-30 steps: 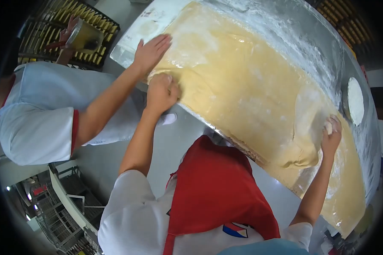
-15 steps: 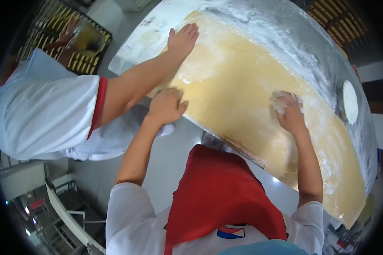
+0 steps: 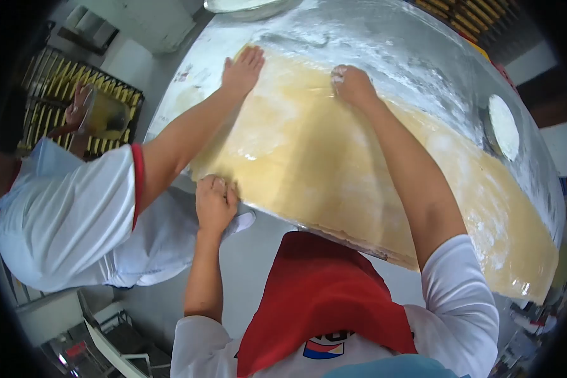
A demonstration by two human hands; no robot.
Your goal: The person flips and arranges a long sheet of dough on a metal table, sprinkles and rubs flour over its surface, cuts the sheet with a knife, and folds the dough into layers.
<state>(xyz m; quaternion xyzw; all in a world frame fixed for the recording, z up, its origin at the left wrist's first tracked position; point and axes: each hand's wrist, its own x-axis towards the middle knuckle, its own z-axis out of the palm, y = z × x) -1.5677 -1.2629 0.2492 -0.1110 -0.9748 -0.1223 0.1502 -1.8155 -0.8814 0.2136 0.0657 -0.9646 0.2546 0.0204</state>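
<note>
A wide, thin yellow sheet of dough (image 3: 277,132), dusted with flour in patches, covers the near part of the worktable. My left hand (image 3: 215,200) is closed at the near left edge of the sheet, its fingers curled over the dough. Across the sheet, my right hand (image 3: 355,87) is closed at the far edge, with flour on its fingers and a small crease in the dough beside it. A co-worker's hand (image 3: 243,70) lies flat on the far left corner of the sheet.
The metal table (image 3: 390,44) is streaked with flour beyond the dough. A round container of flour (image 3: 503,128) stands at the right, and another pan (image 3: 249,6) at the far left. A co-worker (image 3: 69,220) stands at my left, near racks of yellow pieces (image 3: 47,79).
My right hand has moved from the middle right of the dough to its far edge, further left. My left hand stays near the near left edge. The camera view has shifted.
</note>
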